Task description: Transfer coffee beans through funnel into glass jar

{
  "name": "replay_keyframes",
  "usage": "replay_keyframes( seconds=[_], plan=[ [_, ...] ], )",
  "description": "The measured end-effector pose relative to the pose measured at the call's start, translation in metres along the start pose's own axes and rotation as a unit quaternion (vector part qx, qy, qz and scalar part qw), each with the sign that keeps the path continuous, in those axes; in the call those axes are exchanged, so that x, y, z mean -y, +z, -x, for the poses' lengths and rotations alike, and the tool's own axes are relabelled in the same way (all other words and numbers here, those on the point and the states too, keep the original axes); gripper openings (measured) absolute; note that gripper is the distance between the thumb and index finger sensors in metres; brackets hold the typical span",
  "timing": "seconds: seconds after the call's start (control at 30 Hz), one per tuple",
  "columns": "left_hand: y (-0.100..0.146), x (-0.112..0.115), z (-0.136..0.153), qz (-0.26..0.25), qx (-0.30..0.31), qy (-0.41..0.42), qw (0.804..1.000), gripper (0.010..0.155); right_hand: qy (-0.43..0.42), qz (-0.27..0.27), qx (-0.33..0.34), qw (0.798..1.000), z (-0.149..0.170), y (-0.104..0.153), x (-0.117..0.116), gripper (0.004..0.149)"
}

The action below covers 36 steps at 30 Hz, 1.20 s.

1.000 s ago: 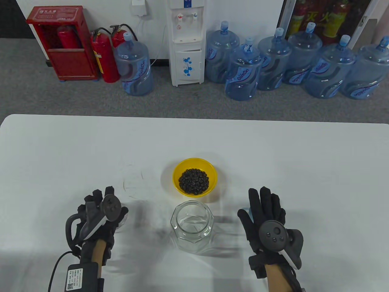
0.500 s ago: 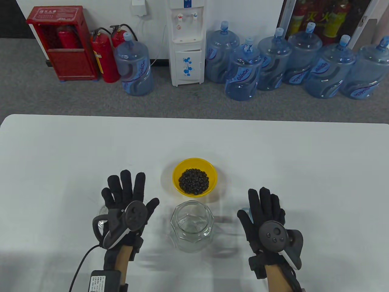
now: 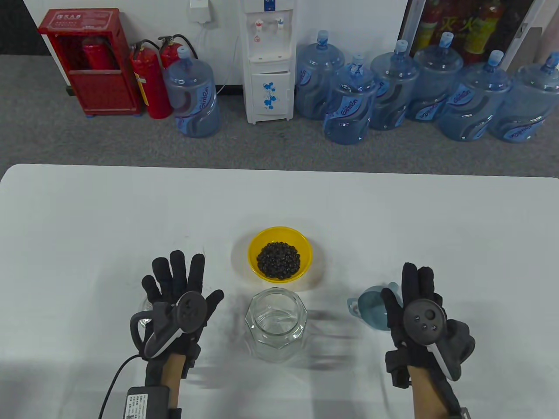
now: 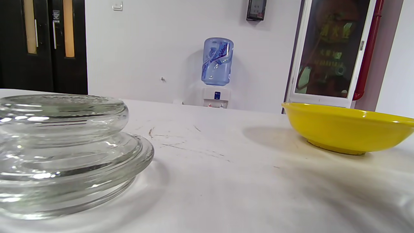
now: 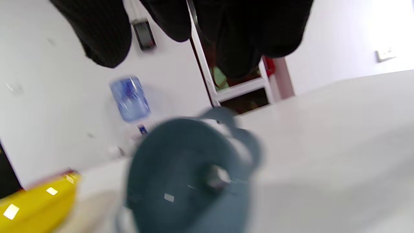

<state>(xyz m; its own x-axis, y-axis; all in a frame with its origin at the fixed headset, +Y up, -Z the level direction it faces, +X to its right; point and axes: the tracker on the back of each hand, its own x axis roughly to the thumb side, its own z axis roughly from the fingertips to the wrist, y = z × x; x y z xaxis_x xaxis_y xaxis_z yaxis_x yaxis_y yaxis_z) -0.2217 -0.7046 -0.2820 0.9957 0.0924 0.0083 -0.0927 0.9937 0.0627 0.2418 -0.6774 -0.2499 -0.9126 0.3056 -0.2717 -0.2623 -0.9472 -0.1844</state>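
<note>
funnel [image 5: 181, 181] blurred, tilted | gloved fingers [image 5: 100, 35] above | yellow bowl [image 5: 38, 202] lower-left

My white table [image 3: 87, 209] carries a yellow bowl of coffee beans [image 3: 280, 254] at frame centre, the open glass jar [image 3: 276, 324] just below it, a glass lid [image 4: 64, 152] lower left, and a blue funnel [image 3: 370, 308] lower right.

Beyond the table's [image 3: 87, 205] far edge lies grey carpet [image 3: 270, 144]. Against the white wall [image 3: 139, 17] stand a red cabinet [image 3: 89, 63], two extinguishers [image 3: 150, 78], a white dispenser [image 3: 267, 61] and a row of blue water bottles [image 3: 419, 91]. Dark doors [image 4: 42, 45] show in the left wrist view.
</note>
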Motion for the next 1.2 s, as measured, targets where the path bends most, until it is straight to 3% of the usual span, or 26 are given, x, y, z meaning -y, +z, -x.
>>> replay_keyframes(
  seconds=[0.1,0.37,0.5,0.63,0.8,0.9,1.03,1.2],
  plan=[
    [-0.001,0.0,0.002,0.006,-0.002,0.003,1.0,0.079,-0.006,-0.082,-0.026,0.996,0.017,-0.011,-0.01,0.078],
    [-0.002,0.002,0.003,0.016,-0.001,0.001,1.0,0.08,0.012,-0.078,-0.004,0.997,0.021,-0.015,-0.028,0.061],
    [-0.002,0.003,0.003,0.025,-0.002,-0.003,1.0,0.08,0.044,-0.037,0.003,0.998,0.014,-0.015,-0.032,0.049],
    [-0.003,0.003,0.002,0.028,0.0,-0.006,1.0,0.08,0.017,-0.028,0.006,0.999,0.007,-0.018,-0.022,0.046],
    [-0.003,0.003,0.002,0.028,0.003,0.0,1.0,0.079,-0.093,-0.038,0.015,0.995,-0.009,-0.022,0.014,0.046],
    [-0.003,0.003,0.003,0.029,0.002,0.0,1.0,0.079,-0.195,-0.038,0.03,0.98,-0.024,-0.023,0.044,0.047],
    [-0.003,0.004,0.003,0.035,0.003,0.007,0.999,0.079,-0.328,-0.111,0.07,0.936,-0.053,-0.021,0.073,0.046],
    [-0.002,0.003,0.002,0.038,0.004,-0.005,0.999,0.08,-0.379,-0.206,0.107,0.896,-0.096,-0.015,0.068,0.045]
  ],
)
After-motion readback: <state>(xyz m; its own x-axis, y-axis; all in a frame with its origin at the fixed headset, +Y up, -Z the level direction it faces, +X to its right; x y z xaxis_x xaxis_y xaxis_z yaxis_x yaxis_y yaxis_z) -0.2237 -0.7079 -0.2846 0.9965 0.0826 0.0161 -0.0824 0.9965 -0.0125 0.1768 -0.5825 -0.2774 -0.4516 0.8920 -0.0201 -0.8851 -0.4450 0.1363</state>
